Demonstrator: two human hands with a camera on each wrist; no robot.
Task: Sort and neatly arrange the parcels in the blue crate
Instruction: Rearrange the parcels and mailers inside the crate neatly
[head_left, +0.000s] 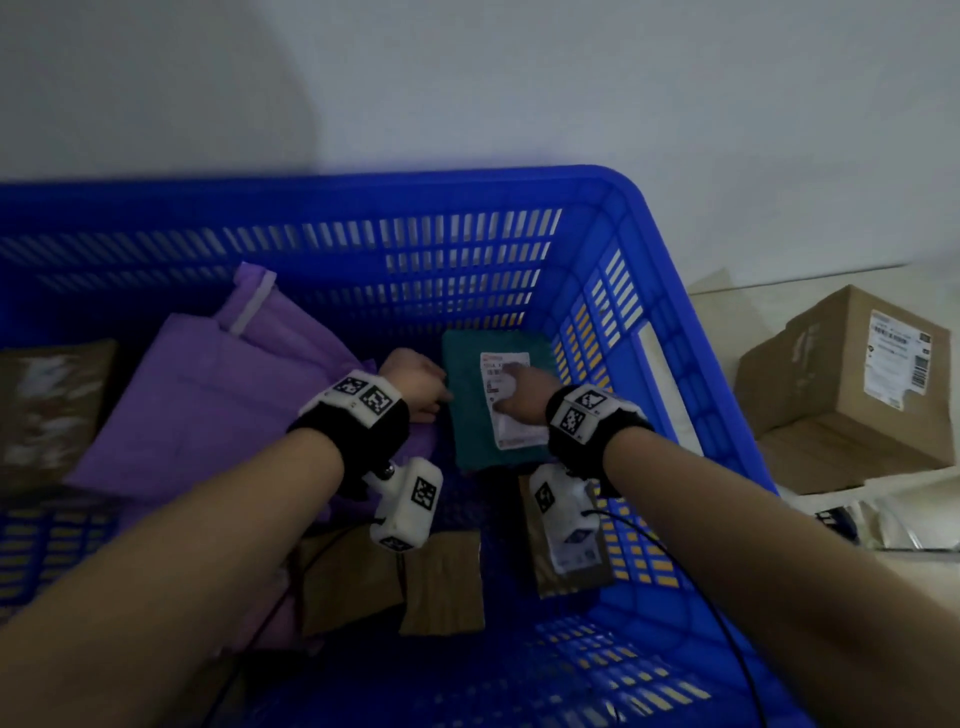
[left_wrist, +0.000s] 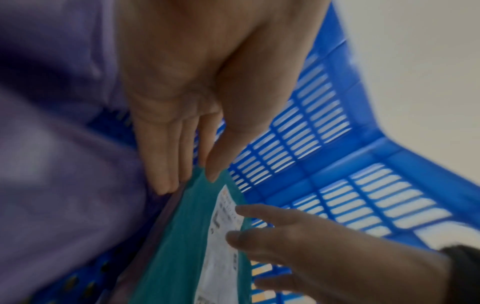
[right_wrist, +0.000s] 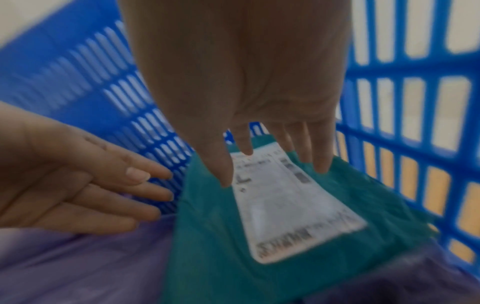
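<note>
Head view: we see the teal parcel (head_left: 488, 400) flat at the blue crate's (head_left: 670, 291) 2 o'clock corner, long axis 12-to-6; our right hand (head_left: 522, 395) rests spread on its label; our left hand (head_left: 415, 384), fingers straight, touches its 9 o'clock edge; both equally near.

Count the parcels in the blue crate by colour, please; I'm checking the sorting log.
Teal parcel: 1
Purple parcels: 2, overlapping, so more may be hidden
Brown parcels: 4
Total: 7 visible
</note>
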